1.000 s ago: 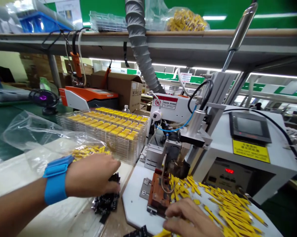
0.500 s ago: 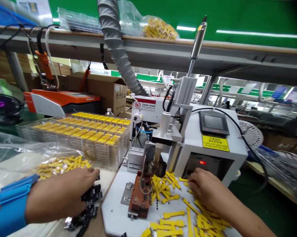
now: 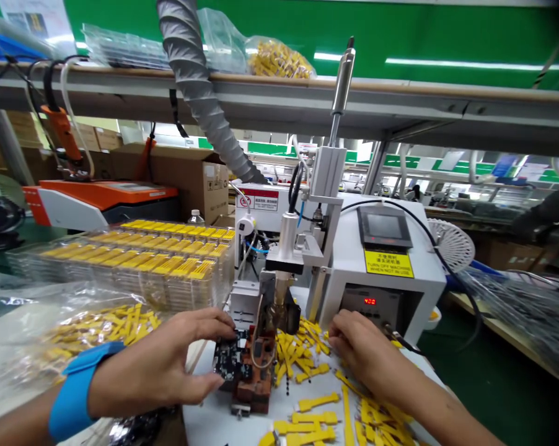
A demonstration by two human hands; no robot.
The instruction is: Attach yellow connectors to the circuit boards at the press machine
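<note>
In the head view, the left hand (image 3: 163, 362), with a blue wristband (image 3: 75, 393) at its wrist, reaches in from the left with thumb and fingers spread wide about a black board (image 3: 228, 358). The board lies just to the right of the palm, in the opening of the hand: the fingertips are at its far edge, and the thumb tip is by its near left corner. On its other side the board overlaps the left part of a reddish-brown block (image 3: 254, 396), which stands under the metal head (image 3: 286, 244) of a white machine (image 3: 338, 291). The right hand (image 3: 360, 350) is well apart from the board, beyond the block, its fingers curled in near the red display (image 3: 369, 301); whether they hold anything cannot be told. Loose yellow strips (image 3: 319, 402) lie between the block and that hand and below its forearm. Behind the left hand are a clear bag (image 3: 17, 328) of more yellow pieces and stacked clear trays (image 3: 168, 291); dark pieces (image 3: 137, 427), partly hidden, lie under its wrist.
</note>
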